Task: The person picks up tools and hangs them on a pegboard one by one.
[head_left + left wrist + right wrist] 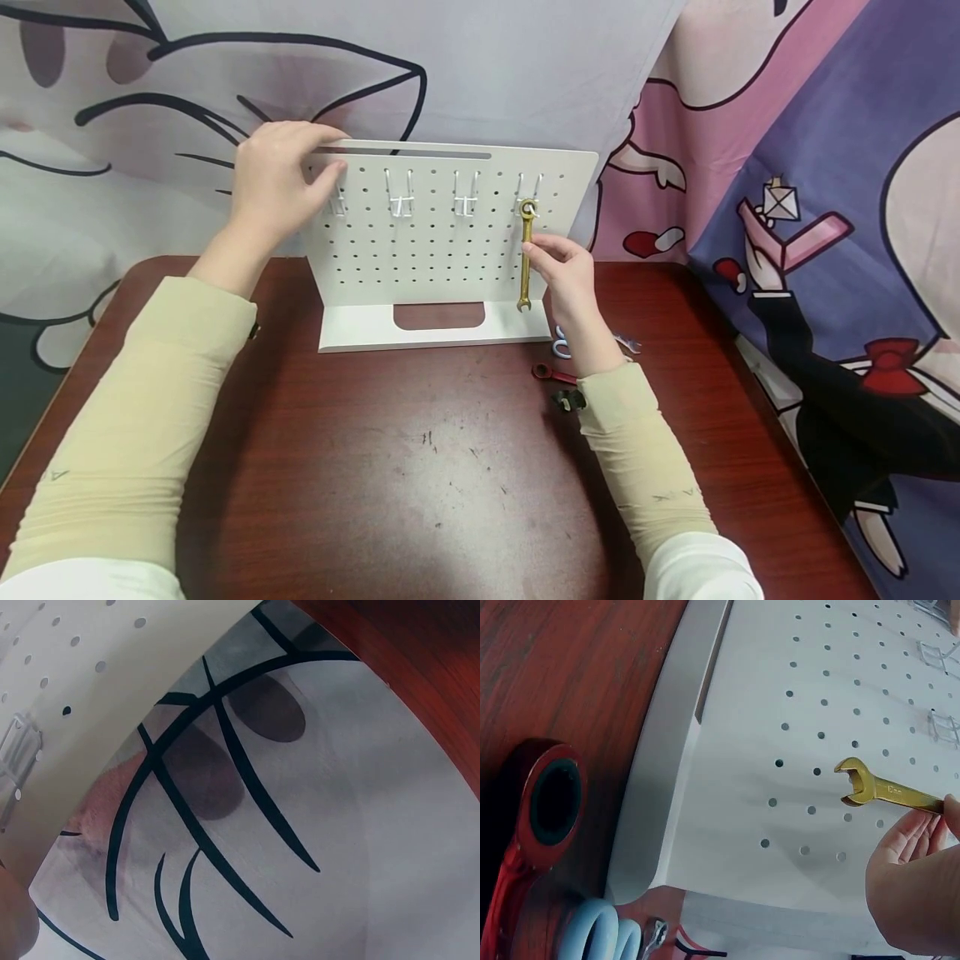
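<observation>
From where I stand, the person's right hand (566,271) has a gold-coloured wrench (525,258) pinched between thumb and fingers, about midway along its shaft. The wrench hangs nearly upright in front of a white board (427,258) full of holes. Above that pinch, its ring end meets the rightmost wire hook (519,185); whether the ring is fully over it, I can't tell. Below the pinch, the open end points down. Two more hooks, one (465,200) nearer and one (401,200) farther, sit to the left of that grip. Past them, the left hand (281,175) grips the board's top left corner, thumb in front and fingers over the edge. Below the right hand, by the wrist, blue loop handles (561,346) and a red wrench (551,374) lie on the brown table (412,458), each partly hidden by the arm.
</observation>
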The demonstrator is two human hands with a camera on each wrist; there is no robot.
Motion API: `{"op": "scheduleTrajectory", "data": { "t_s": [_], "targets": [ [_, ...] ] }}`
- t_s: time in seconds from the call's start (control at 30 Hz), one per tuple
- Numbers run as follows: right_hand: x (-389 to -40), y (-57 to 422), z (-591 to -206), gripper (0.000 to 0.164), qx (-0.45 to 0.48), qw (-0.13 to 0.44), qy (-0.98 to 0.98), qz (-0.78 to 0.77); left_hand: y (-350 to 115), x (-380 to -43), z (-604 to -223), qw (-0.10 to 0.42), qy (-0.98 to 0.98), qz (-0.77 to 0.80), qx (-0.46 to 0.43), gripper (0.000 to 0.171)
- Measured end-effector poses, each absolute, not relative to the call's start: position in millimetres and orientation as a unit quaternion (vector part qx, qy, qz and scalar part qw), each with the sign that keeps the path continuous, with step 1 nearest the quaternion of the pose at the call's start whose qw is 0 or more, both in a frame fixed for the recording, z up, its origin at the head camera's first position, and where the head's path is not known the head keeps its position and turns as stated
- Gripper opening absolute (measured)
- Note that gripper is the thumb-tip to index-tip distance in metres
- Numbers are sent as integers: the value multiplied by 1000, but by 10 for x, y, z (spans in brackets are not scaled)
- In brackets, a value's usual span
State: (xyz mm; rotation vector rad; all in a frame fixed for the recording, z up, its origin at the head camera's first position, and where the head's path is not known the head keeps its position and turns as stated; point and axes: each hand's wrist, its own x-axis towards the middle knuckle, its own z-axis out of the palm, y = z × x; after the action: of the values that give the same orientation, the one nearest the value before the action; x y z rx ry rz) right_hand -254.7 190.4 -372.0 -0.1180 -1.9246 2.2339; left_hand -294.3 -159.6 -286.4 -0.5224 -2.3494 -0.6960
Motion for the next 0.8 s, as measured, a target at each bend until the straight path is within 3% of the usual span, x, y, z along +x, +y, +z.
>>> {"op": "scheduleTrajectory", "data": {
  "t_s": [0.53,0.7,0.8],
  "targets": [
    [-2715,1824,-3761,22,-51,118,-680,722,-1602,-2951,-2878,314,-890,-265,-199,27],
    [-2708,1839,-3758,11,-44,123,-709,693,-1603,-2955,-2878,316,-889,-265,-201,27],
    [-2702,1872,-3781,20,-40,121,-724,678,-1602,-2952,-2877,314,-889,-265,-200,28]
  ]
}}
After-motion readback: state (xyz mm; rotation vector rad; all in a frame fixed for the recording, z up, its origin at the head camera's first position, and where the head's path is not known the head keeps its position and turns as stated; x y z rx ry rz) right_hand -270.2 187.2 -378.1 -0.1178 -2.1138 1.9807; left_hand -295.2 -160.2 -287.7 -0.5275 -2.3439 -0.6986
